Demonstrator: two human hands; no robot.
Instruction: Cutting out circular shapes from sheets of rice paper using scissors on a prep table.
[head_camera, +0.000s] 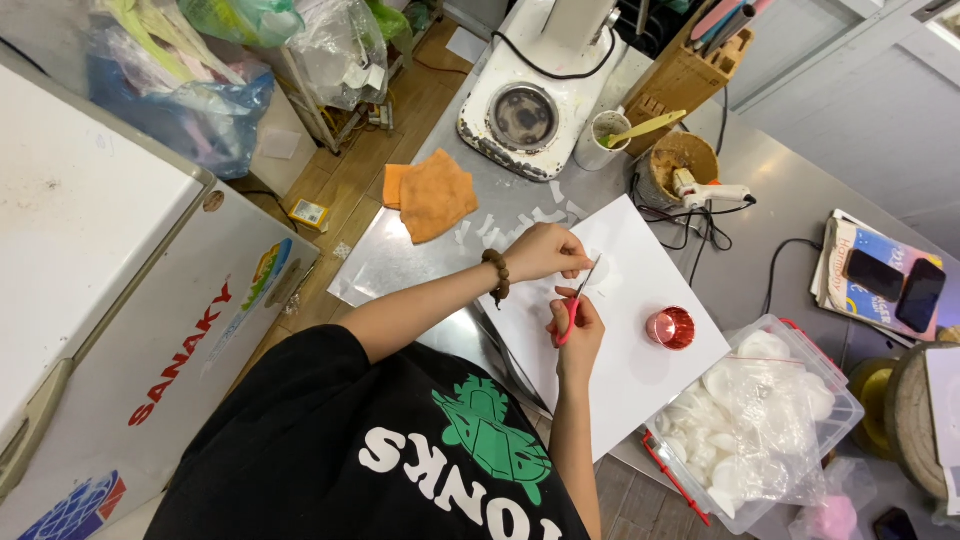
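Mid-cut: right hand (577, 335) closed on red-handled scissors (575, 305), left hand (545, 250) pinching a small white piece (598, 272) over the white sheet (650, 290) at tabletop (400, 260) centre. Several cut strips (520, 222) already scattered behind; more apparently left.

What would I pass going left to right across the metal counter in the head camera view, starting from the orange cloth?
Orange cloth → left hand → red-handled scissors in the right hand → shiny red cup → clear plastic box → two phones.

Brushed stainless-steel bench (790, 200), dull sheen; matt white paper sheet (640, 360); scissors (575, 300) with red plastic handles and metal blades; soft orange cloth (430, 195); clear plastic tub (790, 350); glossy red foil cup (671, 328); wooden knife block (680, 85).
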